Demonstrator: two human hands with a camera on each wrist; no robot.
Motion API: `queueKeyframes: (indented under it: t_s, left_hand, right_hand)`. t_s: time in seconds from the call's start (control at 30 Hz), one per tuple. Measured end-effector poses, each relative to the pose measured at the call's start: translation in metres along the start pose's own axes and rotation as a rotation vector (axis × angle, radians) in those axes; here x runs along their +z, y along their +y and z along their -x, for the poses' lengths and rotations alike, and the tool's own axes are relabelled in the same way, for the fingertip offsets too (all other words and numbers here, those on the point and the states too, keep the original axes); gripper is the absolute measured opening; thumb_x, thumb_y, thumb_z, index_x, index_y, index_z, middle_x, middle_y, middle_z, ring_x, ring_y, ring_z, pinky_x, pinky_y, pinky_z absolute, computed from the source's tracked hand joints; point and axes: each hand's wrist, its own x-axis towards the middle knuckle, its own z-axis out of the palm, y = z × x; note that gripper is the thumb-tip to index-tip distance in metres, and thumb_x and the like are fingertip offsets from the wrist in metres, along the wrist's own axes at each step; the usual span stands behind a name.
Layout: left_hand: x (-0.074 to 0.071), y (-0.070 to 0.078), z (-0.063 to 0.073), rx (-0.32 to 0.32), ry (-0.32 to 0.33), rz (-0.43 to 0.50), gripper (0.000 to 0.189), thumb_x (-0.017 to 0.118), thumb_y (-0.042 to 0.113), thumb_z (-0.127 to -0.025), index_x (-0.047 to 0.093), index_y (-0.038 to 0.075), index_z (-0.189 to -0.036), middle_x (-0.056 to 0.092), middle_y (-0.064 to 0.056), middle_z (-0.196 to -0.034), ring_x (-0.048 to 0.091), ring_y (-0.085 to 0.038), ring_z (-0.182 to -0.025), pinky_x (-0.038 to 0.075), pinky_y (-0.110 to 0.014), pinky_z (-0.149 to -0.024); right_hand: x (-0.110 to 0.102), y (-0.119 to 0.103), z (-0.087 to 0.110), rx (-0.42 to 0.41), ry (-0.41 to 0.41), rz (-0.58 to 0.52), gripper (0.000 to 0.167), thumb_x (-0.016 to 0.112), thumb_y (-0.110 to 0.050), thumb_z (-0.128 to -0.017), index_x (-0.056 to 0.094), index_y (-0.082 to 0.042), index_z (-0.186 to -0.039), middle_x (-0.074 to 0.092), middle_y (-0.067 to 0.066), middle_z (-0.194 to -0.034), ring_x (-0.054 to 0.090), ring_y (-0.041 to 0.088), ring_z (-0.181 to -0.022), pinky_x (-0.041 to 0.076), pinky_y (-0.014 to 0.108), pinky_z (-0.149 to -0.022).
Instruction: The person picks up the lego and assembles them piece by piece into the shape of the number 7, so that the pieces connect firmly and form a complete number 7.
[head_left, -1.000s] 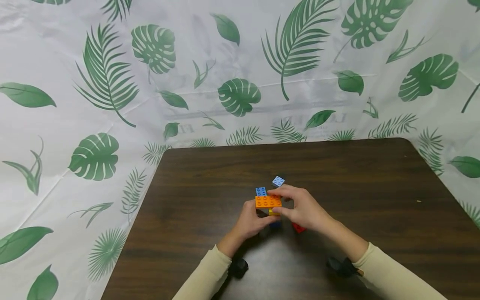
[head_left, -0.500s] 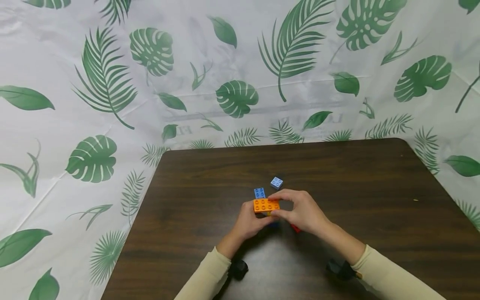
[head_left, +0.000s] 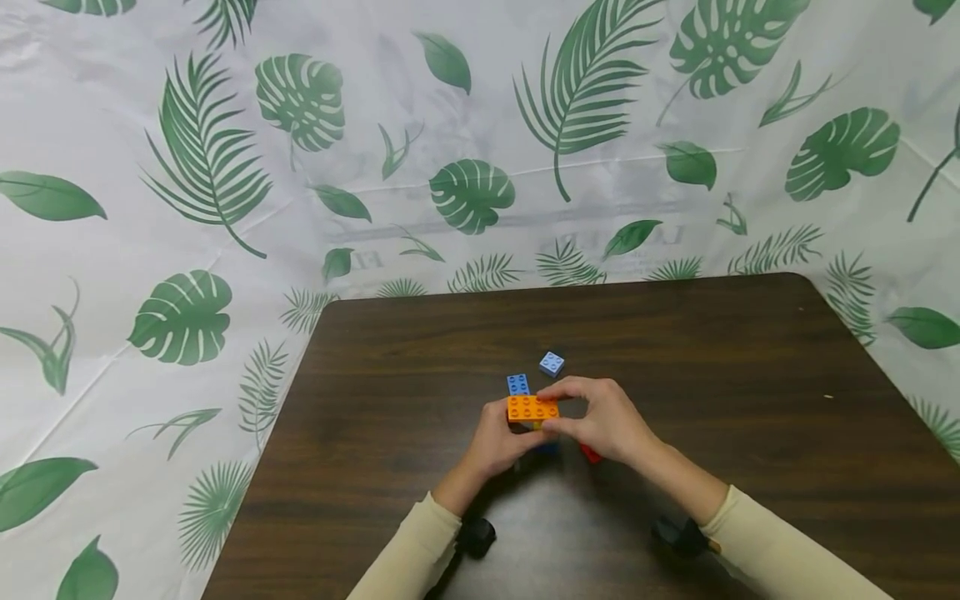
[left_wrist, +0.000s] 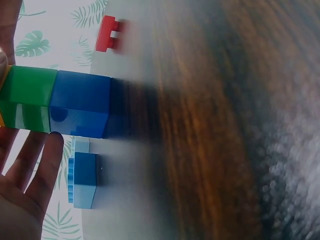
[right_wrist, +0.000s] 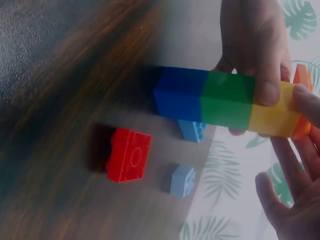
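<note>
A tower of toy building bricks stands between the hands: dark blue brick (right_wrist: 181, 95) at the bottom, green brick (right_wrist: 227, 100) above it, yellow brick (right_wrist: 279, 117) higher up. My left hand (head_left: 495, 442) grips the tower from the left, its thumb on the yellow brick. Across the top lies an orange eight-stud brick (head_left: 532, 407), sticking out to the left in the head view. My right hand (head_left: 611, 421) pinches its right end, thumb in front and fingers behind. The orange brick's underside is mostly hidden.
Behind the tower a medium-blue brick (head_left: 517, 384) rests on the dark wooden table (head_left: 420, 350). A light-blue four-stud brick (head_left: 551, 363) lies farther back. Under the right hand is a red brick (right_wrist: 129, 155), studs down. A leaf-patterned sheet (head_left: 472, 125) hangs behind the table.
The orange brick has come down slightly over the yellow brick, so less yellow shows beneath it. Both hands have stayed nearly in place; the head view has shifted a little.
</note>
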Motion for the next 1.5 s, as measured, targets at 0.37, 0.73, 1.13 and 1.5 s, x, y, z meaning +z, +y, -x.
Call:
queueKeyframes:
  t_s: [0.37,0.73,1.13,1.5]
  left_hand:
    - [-0.002,0.0,0.0,0.011,0.003,-0.011,0.028,0.084,0.015,-0.079,0.071,0.005,-0.101,0.072,-0.004,-0.091,0.066,-0.009,-0.079,0.057,-0.047,-0.073]
    - [-0.001,-0.001,0.0,0.003,-0.002,-0.022,0.029,0.084,0.014,-0.078,0.071,0.005,-0.101,0.072,-0.004,-0.092,0.066,-0.01,-0.079,0.057,-0.046,-0.073]
    - [0.0,-0.001,-0.001,-0.014,-0.02,-0.048,0.032,0.084,0.016,-0.079,0.07,0.007,-0.105,0.071,-0.001,-0.096,0.066,-0.009,-0.084,0.057,-0.035,-0.078]
    - [0.004,-0.011,0.002,0.027,-0.048,-0.165,0.039,0.086,0.02,-0.077,0.068,0.007,-0.11,0.071,-0.003,-0.102,0.065,-0.011,-0.093,0.053,-0.03,-0.085]
  right_hand:
    - [0.003,0.004,-0.003,0.013,0.0,0.029,0.036,0.087,-0.022,-0.074,0.075,-0.02,-0.108,0.072,-0.011,-0.104,0.065,0.019,-0.101,0.039,0.054,-0.102]
    - [0.005,0.008,0.001,0.024,0.026,-0.008,0.037,0.088,-0.023,-0.074,0.075,-0.021,-0.109,0.073,-0.01,-0.104,0.066,0.017,-0.102,0.029,0.056,-0.109]
    - [0.004,0.009,0.0,0.024,0.022,0.007,0.037,0.087,-0.025,-0.076,0.074,-0.023,-0.111,0.072,-0.01,-0.107,0.065,0.019,-0.103,0.039,0.056,-0.101]
    - [-0.005,0.013,0.004,-0.038,-0.118,-0.035,0.051,0.085,-0.016,-0.077,0.066,-0.02,-0.124,0.066,-0.008,-0.121,0.059,0.018,-0.117,0.046,0.049,-0.099]
